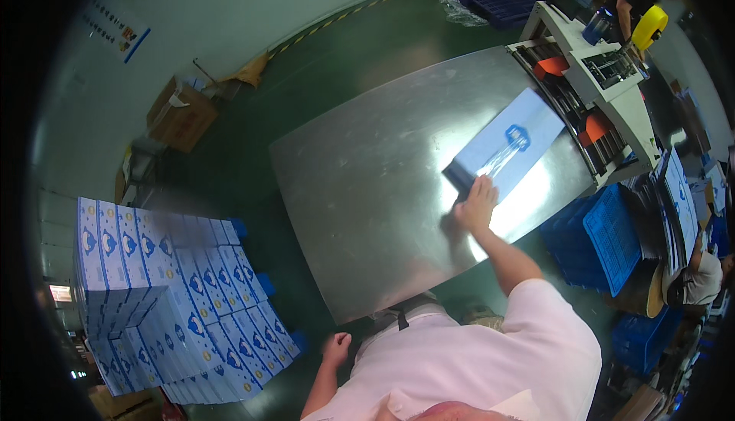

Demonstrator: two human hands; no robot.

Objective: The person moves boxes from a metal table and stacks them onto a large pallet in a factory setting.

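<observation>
One long pale-blue box (505,144), blue emblem on top, lying flat on the worktop (367,168) toward its right end. Touching that box at its near-left corner: right hand (478,203), fingers extended over the edge; can't tell pinching from plain pressing. Just off the worktop's near-left corner: left hand (337,348), fingers curled in toward the palm, nothing seen in grip.

Handling, best guess: card, so stiff in the walls, dentable at the corners. Can't tell weight, contents hidden. Probably slick on top, judging by the glossy streak; likely to slide easily over metal. Best to take hold low on both long sides, or push square on the left end. Avoid loading one corner, might swing round.

Surface: smooth grey metal, lightly scuffed, strong glare around the box. At the worktop's right end: white machine (605,88) with orange parts (595,127) and a yellow disc (650,28). Off its near-right edge: blue crate (601,230). Off its left end: stack of blue-and-white boxes (191,298), green floor (245,161) between. Farther out, left of the worktop: brown carton (184,119) near the pale wall (214,23).
</observation>
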